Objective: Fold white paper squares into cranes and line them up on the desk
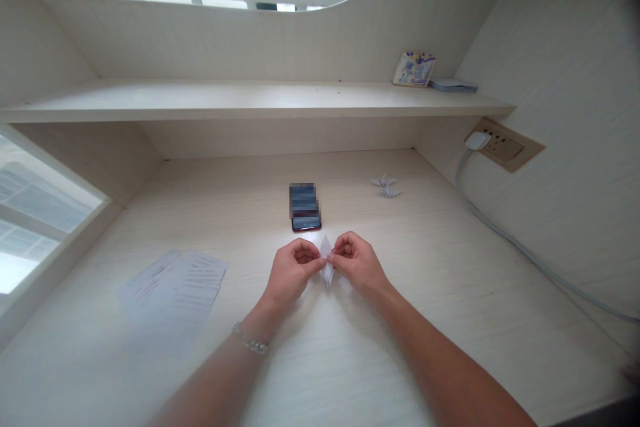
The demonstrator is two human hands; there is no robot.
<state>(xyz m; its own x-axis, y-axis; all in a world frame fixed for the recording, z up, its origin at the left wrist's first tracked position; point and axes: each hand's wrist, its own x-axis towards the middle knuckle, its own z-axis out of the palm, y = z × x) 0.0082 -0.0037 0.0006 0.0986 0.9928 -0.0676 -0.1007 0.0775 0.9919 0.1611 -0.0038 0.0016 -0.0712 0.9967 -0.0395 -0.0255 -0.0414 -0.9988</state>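
Note:
Between my two hands is a small folded piece of white paper [327, 272], long and pointed at its top and bottom ends. My left hand [294, 268] pinches its left side between thumb and fingers. From the other side, my right hand [357, 261] pinches the right edge, and the two thumbs nearly meet at its middle. The fingertips hide the paper's centre. Just beyond the hands lies a phone [306, 221] with its screen up. Two folded paper cranes [389, 193] sit farther back to the right.
Printed paper sheets [193, 283] lie on the desk at left. A shelf [250, 97] crosses the back, bearing a colourful packet [414, 69] and a flat pad [453, 85]. A grey cable [520, 245] runs from the wall socket [507, 145] along the right side.

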